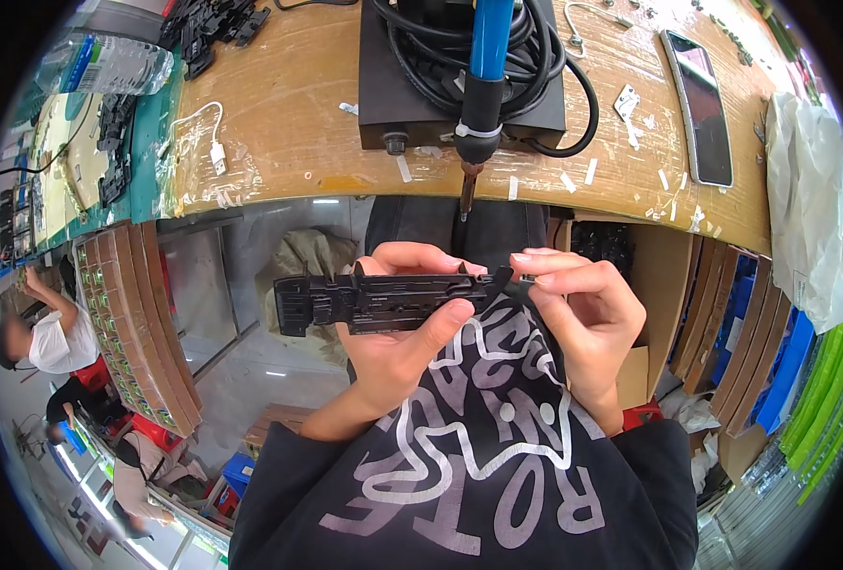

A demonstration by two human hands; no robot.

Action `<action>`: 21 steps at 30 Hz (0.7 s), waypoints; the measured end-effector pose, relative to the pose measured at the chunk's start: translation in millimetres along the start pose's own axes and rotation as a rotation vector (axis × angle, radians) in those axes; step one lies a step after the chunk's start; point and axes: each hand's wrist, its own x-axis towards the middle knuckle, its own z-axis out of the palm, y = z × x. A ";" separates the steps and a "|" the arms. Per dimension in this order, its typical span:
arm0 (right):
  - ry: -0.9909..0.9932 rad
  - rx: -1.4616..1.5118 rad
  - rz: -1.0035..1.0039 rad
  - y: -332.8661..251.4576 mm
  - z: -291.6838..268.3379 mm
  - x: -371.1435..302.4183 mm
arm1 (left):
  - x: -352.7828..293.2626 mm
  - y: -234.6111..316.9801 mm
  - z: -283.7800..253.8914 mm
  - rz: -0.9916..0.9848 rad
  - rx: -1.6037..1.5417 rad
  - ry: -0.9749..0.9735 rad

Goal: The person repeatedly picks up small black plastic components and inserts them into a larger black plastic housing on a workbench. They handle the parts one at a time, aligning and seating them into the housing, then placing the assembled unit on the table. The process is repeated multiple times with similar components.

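A dark, glossy rectangular phone screen (698, 106) lies face up on the wooden bench (288, 123) at the far right. A clear plastic bottle with a blue-and-white label (108, 63) lies on its side at the bench's far left. Flat brown cardboard boxes (136, 323) stand stacked on edge below the bench at left, and an open brown cardboard box (654, 285) sits below at right.

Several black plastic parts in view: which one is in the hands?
The long black bracket held below the bench edge. The left hand grips its middle and the right hand pinches its right end. The other black parts lie piled on the bench, top left.
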 end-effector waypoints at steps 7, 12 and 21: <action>0.036 0.164 -0.024 9.8 2.7 -0.9 | -0.4 -1.0 1.8 -0.003 -0.105 0.031; 0.035 0.225 -0.060 15.0 4.2 -1.0 | -0.5 -2.3 1.3 -0.009 -0.094 0.062; 0.061 0.354 -0.022 20.3 6.3 0.9 | 0.1 -6.2 2.2 0.026 -0.135 0.068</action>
